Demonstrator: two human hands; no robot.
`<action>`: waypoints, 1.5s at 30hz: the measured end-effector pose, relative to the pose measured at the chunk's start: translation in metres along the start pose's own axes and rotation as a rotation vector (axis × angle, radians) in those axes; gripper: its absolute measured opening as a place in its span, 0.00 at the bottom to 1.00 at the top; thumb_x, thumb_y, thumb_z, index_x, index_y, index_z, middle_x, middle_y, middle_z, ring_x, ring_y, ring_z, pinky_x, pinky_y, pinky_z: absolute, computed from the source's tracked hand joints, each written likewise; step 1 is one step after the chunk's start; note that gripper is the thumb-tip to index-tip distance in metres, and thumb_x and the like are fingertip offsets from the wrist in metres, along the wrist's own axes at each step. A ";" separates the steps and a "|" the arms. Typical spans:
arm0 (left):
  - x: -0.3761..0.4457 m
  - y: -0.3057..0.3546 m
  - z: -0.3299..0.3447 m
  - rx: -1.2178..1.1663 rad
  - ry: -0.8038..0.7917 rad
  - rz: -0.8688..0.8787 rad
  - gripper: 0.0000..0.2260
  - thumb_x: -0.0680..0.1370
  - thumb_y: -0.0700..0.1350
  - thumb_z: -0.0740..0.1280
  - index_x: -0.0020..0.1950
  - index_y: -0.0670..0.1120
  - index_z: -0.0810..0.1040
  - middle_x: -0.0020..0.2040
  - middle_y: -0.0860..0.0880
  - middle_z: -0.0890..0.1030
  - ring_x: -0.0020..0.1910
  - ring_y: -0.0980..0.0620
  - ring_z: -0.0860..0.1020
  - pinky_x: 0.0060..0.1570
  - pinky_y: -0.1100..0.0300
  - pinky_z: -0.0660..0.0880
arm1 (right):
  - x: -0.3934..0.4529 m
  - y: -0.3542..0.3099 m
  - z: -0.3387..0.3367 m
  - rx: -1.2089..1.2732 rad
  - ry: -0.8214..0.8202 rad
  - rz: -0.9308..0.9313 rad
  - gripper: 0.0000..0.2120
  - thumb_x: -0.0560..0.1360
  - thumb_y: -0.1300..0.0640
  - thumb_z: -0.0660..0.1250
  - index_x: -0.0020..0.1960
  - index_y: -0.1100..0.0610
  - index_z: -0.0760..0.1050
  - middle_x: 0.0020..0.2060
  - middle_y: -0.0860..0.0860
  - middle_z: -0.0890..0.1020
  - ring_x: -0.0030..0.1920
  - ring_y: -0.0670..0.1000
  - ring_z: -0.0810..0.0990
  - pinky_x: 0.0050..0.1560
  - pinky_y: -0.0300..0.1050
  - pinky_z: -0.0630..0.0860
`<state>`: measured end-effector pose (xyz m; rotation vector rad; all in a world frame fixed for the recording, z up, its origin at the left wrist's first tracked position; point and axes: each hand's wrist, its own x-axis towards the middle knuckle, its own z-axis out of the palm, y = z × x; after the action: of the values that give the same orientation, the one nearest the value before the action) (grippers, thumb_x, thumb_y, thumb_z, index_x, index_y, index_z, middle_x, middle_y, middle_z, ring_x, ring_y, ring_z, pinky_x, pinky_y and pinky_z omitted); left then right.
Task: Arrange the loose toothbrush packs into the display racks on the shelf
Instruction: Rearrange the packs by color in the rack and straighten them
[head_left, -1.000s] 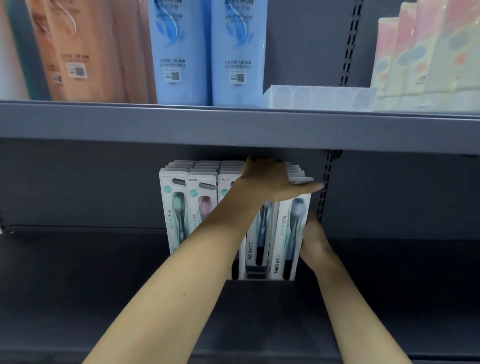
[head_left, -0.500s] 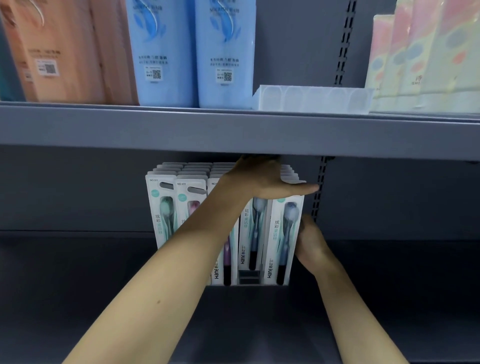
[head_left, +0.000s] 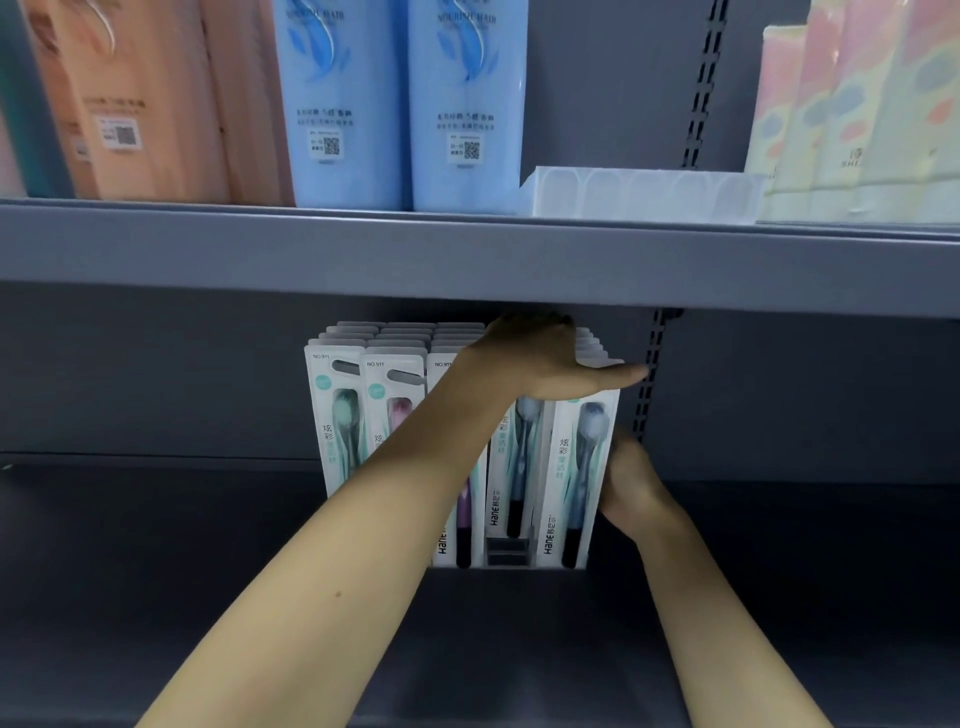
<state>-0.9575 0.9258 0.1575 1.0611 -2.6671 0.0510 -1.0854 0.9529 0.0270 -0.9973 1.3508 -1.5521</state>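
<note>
Right now your left hand (head_left: 535, 358) lies palm-down across the tops of the toothbrush packs (head_left: 576, 467), fingers straight and held together, reaching back over the rear rows while the thumb points out toward the slotted upright (head_left: 649, 384) of the shelving. Those packs stand upright in several side-by-side columns, several deep, inside a display rack (head_left: 506, 553) on the lower shelf (head_left: 156, 571), set toward the shelf's back edge and roughly midway along it. Your left forearm crosses in front of the middle columns and hides part of them.

Your right hand (head_left: 631, 486) sits against the right side of the rack, just beside the outermost pack; its fingers go behind the packs, so you cannot tell whether they are curled or flat there.

On the upper shelf (head_left: 467, 260), two tall blue bottles (head_left: 405, 104) stand side by side near the front edge, with peach-coloured bottles (head_left: 130, 98) to their left. A clear plastic tray (head_left: 639, 195) sits right of the blue bottles, touching the nearer one, and pastel patterned packs (head_left: 857, 119) stand at the shelf's right end.
</note>
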 end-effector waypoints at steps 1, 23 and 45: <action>0.000 -0.001 0.001 0.010 0.012 -0.010 0.37 0.67 0.78 0.50 0.51 0.48 0.76 0.59 0.45 0.81 0.57 0.49 0.79 0.51 0.59 0.68 | 0.002 0.003 0.002 -0.006 0.014 0.018 0.16 0.82 0.55 0.52 0.48 0.57 0.78 0.44 0.56 0.82 0.45 0.54 0.80 0.50 0.50 0.76; -0.006 0.003 -0.003 0.050 0.044 -0.029 0.33 0.73 0.69 0.57 0.72 0.51 0.67 0.71 0.50 0.71 0.68 0.46 0.71 0.58 0.57 0.66 | -0.022 0.011 0.003 0.036 0.030 0.075 0.21 0.82 0.50 0.50 0.56 0.58 0.79 0.52 0.56 0.84 0.53 0.54 0.81 0.58 0.50 0.75; -0.007 0.000 -0.002 0.039 0.012 0.032 0.28 0.77 0.62 0.59 0.74 0.51 0.65 0.74 0.49 0.68 0.71 0.47 0.66 0.64 0.58 0.63 | -0.011 -0.066 0.016 -0.011 0.016 -0.207 0.19 0.82 0.60 0.47 0.58 0.60 0.76 0.54 0.57 0.81 0.57 0.54 0.78 0.57 0.44 0.74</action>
<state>-0.9519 0.9309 0.1572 1.0268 -2.6826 0.1158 -1.0722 0.9633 0.0942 -1.1636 1.3019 -1.7091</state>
